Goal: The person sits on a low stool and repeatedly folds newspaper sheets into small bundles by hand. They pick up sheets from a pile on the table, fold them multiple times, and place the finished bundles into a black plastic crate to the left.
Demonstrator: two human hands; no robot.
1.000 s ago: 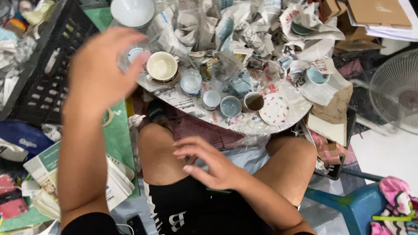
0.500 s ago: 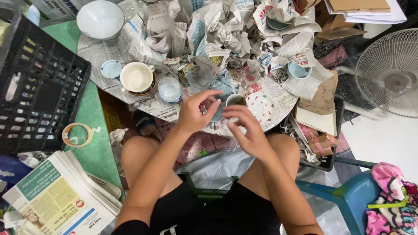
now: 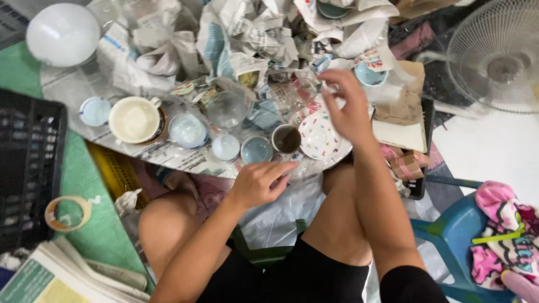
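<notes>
I sit at a low round table (image 3: pixel 84 84) covered in newspaper and crockery. My left hand (image 3: pixel 258 182) rests at the table's near edge with its fingers curled and nothing seen in it, just below a small blue bowl (image 3: pixel 256 149) and a brown-lined cup (image 3: pixel 286 138). My right hand (image 3: pixel 348 109) is raised over a white spotted plate (image 3: pixel 317 137). Its fingertips reach a blurred clear glass (image 3: pixel 297 92) among crumpled newspaper (image 3: pixel 252 39). Whether it grips the glass is unclear.
A cream cup (image 3: pixel 135 119), pale blue bowls (image 3: pixel 188 130) and a white globe-shaped bowl (image 3: pixel 62 33) stand on the table's left. A black crate (image 3: pixel 28 168), tape roll (image 3: pixel 67 213) and stacked newspapers (image 3: pixel 50 275) lie left; a fan (image 3: pixel 494 56) and blue stool (image 3: pixel 460 224) right.
My hands have parted. The right one rose from the plate toward the paper pile and clear glass. The left one dropped back to the table's near edge.
</notes>
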